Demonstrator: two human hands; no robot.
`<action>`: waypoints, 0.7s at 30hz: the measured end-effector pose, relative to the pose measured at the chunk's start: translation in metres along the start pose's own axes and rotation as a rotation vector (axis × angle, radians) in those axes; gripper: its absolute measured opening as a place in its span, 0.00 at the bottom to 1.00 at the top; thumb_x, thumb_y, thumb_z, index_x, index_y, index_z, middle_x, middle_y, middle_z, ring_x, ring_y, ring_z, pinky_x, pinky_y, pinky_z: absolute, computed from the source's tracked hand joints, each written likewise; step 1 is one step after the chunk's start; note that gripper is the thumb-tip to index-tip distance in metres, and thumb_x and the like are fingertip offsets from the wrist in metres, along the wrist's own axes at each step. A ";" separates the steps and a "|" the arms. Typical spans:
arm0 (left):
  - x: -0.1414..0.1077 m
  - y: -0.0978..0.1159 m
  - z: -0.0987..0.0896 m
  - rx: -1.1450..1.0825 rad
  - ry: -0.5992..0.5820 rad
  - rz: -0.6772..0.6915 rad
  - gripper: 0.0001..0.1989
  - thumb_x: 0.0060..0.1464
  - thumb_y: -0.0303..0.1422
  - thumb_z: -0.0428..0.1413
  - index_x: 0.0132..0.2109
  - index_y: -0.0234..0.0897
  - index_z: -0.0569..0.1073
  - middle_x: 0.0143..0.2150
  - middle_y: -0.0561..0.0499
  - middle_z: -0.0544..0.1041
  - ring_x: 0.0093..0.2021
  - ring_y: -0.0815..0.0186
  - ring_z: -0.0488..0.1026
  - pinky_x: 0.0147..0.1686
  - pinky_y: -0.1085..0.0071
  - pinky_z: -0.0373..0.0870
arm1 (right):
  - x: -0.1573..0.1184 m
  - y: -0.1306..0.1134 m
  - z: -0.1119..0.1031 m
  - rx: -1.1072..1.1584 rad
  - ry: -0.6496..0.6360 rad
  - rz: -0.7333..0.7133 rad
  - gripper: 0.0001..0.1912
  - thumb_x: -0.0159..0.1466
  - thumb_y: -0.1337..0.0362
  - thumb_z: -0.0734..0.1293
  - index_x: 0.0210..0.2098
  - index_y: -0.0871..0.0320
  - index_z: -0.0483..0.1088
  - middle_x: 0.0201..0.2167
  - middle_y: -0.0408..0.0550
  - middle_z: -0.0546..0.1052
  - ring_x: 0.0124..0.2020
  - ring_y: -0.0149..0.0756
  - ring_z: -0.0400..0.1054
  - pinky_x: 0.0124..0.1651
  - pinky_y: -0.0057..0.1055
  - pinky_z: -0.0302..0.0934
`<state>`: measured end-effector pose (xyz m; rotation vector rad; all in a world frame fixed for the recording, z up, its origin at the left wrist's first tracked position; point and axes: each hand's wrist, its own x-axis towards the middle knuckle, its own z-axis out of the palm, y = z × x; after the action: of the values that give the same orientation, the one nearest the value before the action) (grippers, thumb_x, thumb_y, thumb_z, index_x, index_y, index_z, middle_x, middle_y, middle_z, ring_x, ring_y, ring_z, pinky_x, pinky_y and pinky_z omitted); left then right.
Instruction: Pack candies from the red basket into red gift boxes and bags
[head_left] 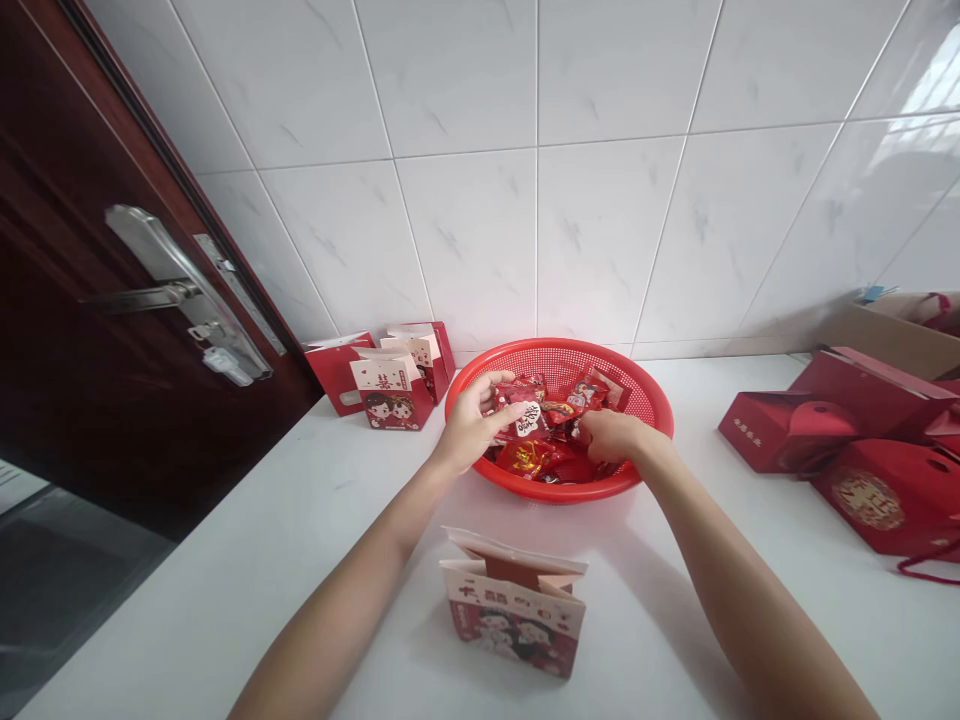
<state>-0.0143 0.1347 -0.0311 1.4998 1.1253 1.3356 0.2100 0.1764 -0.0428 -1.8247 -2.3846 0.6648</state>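
Observation:
A red plastic basket (660, 425) holds several red wrapped candies (534, 460). Over its left side, my left hand (474, 420) is closed on a red candy packet (526, 416) with a pale printed label. My right hand (609, 437) reaches over the basket's right side with its fingers curled down into the candies; its fingertips are hidden and what they grip cannot be made out. Between my forearms, in front of the basket, a small red and cream paper gift box (516, 625) stands upright with its top flaps open and cartoon figures on its face.
Several similar paper boxes (391, 392) stand behind at left, near a dark door (67, 300) with a metal handle. Dark red gift boxes (874, 490) and a cardboard carton (870, 325) sit at right. A tiled wall (480, 250) backs the white tabletop (247, 590).

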 end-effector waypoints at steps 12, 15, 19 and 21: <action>0.001 -0.001 0.000 0.035 -0.011 0.014 0.25 0.43 0.37 0.70 0.49 0.39 0.76 0.50 0.47 0.80 0.52 0.57 0.76 0.55 0.61 0.71 | 0.006 0.007 0.005 -0.097 -0.120 -0.018 0.17 0.44 0.71 0.77 0.33 0.55 0.75 0.34 0.53 0.79 0.39 0.51 0.76 0.35 0.36 0.65; 0.001 -0.001 -0.001 0.034 -0.012 0.009 0.25 0.43 0.37 0.70 0.49 0.39 0.76 0.48 0.47 0.80 0.51 0.57 0.77 0.55 0.60 0.71 | 0.004 0.004 0.003 -0.107 -0.113 -0.011 0.17 0.44 0.71 0.77 0.34 0.55 0.75 0.35 0.52 0.79 0.39 0.50 0.76 0.34 0.35 0.64; 0.002 -0.002 -0.001 0.044 -0.012 0.011 0.26 0.43 0.38 0.70 0.50 0.39 0.75 0.50 0.47 0.80 0.50 0.57 0.78 0.54 0.61 0.72 | -0.002 -0.001 -0.001 -0.106 -0.083 0.008 0.17 0.46 0.72 0.76 0.35 0.55 0.75 0.37 0.54 0.79 0.40 0.50 0.76 0.34 0.34 0.64; 0.002 -0.002 -0.002 0.047 -0.016 0.008 0.26 0.43 0.39 0.69 0.50 0.39 0.75 0.50 0.46 0.80 0.50 0.57 0.78 0.54 0.61 0.72 | -0.005 -0.004 -0.003 -0.097 -0.070 0.024 0.15 0.47 0.72 0.75 0.35 0.55 0.74 0.37 0.54 0.78 0.41 0.49 0.75 0.33 0.33 0.64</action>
<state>-0.0159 0.1367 -0.0320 1.5474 1.1489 1.3085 0.2084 0.1720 -0.0374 -1.9004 -2.4847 0.6366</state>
